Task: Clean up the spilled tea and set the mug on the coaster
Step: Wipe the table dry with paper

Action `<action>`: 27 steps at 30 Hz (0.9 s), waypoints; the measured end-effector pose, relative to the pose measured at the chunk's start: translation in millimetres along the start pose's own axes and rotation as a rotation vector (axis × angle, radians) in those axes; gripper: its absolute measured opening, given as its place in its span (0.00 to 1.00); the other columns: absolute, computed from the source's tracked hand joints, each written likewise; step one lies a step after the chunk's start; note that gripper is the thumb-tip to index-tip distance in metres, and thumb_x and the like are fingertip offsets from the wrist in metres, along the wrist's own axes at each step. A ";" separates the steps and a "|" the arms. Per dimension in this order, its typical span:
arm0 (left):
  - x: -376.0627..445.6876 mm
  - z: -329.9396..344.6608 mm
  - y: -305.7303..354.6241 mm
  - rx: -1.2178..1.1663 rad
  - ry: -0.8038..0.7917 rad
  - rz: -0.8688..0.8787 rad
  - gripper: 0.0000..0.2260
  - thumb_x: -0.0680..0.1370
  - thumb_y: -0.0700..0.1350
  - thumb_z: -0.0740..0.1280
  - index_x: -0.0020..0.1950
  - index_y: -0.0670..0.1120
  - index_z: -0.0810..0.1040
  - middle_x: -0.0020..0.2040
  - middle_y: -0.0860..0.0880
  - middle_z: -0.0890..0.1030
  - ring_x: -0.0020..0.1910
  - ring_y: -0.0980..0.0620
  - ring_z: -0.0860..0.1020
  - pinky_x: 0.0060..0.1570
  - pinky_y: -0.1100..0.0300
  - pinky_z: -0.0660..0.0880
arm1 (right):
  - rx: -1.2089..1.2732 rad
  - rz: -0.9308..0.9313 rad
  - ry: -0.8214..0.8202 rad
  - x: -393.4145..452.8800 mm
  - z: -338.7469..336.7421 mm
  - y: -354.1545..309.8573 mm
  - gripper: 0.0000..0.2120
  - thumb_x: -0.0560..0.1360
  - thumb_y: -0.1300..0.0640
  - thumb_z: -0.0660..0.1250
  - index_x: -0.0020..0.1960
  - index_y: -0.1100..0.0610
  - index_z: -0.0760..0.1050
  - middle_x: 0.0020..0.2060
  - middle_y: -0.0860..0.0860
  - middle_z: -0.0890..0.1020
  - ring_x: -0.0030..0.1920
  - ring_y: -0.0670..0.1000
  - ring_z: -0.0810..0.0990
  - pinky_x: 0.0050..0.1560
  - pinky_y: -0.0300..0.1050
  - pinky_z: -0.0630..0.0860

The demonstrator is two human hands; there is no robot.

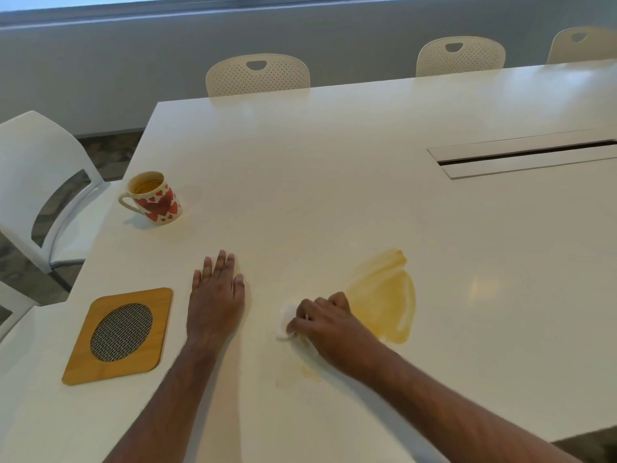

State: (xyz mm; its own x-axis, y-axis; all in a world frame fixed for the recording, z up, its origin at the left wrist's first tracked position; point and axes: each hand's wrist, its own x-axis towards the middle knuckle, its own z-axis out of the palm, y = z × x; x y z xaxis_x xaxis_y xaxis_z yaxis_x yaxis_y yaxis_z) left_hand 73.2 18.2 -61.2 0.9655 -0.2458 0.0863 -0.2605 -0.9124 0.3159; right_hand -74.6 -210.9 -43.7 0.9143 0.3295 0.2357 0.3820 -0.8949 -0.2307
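Right hand [322,320] clutched probably a tissue [286,320], left hand [217,295] flat; tea spill [387,302] half-wiped, heart mug [154,198] off bamboo coaster [118,335].

— Where does the mug [153,198] stand?
— On the desk [334,145], far left, upright, well behind the coaster [119,335], which lies at the near left edge.
— And the hands?
— The left hand [216,299] rests flat on the desk just right of the coaster. The right hand [325,320] is further right, pressing a tissue [284,320] to the surface.
— The spill [387,299]?
— Just right of that hand; a fainter trace seems to lie nearer, under the forearm.
— Behind all that?
— A cable slot [524,155] at far right, chairs [257,75] along the far side.
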 end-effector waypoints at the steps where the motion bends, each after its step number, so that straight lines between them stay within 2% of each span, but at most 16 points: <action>1: -0.1 -0.2 0.2 -0.003 0.000 0.000 0.25 0.87 0.51 0.51 0.85 0.49 0.56 0.85 0.51 0.56 0.84 0.50 0.50 0.83 0.49 0.47 | -0.001 -0.009 -0.001 -3.3 -2.4 3.5 0.23 0.71 0.68 0.68 0.57 0.43 0.77 0.50 0.44 0.76 0.46 0.49 0.75 0.52 0.50 0.63; 5: -0.8 -0.2 -0.2 -0.001 0.001 0.007 0.25 0.87 0.51 0.51 0.85 0.48 0.56 0.85 0.51 0.55 0.84 0.50 0.50 0.83 0.48 0.47 | -0.026 0.065 0.078 -13.6 -19.0 38.1 0.15 0.73 0.57 0.60 0.53 0.44 0.80 0.49 0.44 0.79 0.45 0.50 0.79 0.51 0.52 0.63; 9: -0.1 -0.3 -0.5 -0.007 -0.003 0.004 0.25 0.87 0.51 0.51 0.85 0.48 0.56 0.85 0.50 0.56 0.84 0.49 0.50 0.83 0.48 0.47 | -0.059 0.334 0.159 -25.5 -36.5 99.6 0.12 0.71 0.51 0.62 0.52 0.43 0.80 0.47 0.43 0.80 0.47 0.50 0.82 0.50 0.51 0.62; 12: 0.3 -0.8 0.5 -0.007 -0.002 0.004 0.25 0.87 0.51 0.51 0.85 0.48 0.57 0.85 0.50 0.56 0.84 0.49 0.51 0.83 0.48 0.46 | -0.116 0.509 0.151 -43.2 -55.1 140.2 0.11 0.74 0.54 0.65 0.54 0.44 0.80 0.50 0.43 0.80 0.51 0.51 0.81 0.50 0.51 0.65; 15: 0.0 -0.6 0.9 -0.001 -0.002 0.003 0.25 0.87 0.51 0.51 0.85 0.48 0.57 0.85 0.50 0.56 0.84 0.48 0.51 0.83 0.48 0.47 | -0.132 0.606 0.195 -59.2 -61.0 154.6 0.10 0.76 0.59 0.68 0.52 0.45 0.80 0.49 0.44 0.81 0.49 0.55 0.81 0.48 0.49 0.62; 21: -0.3 -1.3 1.0 0.003 0.001 0.006 0.25 0.87 0.51 0.52 0.84 0.47 0.58 0.85 0.49 0.57 0.84 0.47 0.52 0.83 0.48 0.47 | -0.109 0.560 0.151 -59.4 -43.5 120.4 0.14 0.73 0.63 0.72 0.54 0.47 0.81 0.49 0.46 0.80 0.49 0.54 0.81 0.47 0.47 0.59; 27: -1.2 -1.3 0.2 0.008 0.002 0.013 0.25 0.87 0.50 0.52 0.84 0.47 0.58 0.85 0.49 0.57 0.84 0.47 0.52 0.83 0.47 0.48 | 0.011 0.296 0.095 -41.9 -23.5 31.9 0.16 0.72 0.55 0.62 0.56 0.45 0.83 0.48 0.45 0.80 0.44 0.52 0.80 0.49 0.51 0.64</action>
State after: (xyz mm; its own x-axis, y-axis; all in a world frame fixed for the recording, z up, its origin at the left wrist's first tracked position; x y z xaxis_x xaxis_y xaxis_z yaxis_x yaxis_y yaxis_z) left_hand 72.0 18.8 -60.0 0.9620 -0.2571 0.0923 -0.2732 -0.9117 0.3070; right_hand -103.9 -260.2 -38.8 0.9696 0.0247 0.2434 0.1026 -0.9443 -0.3128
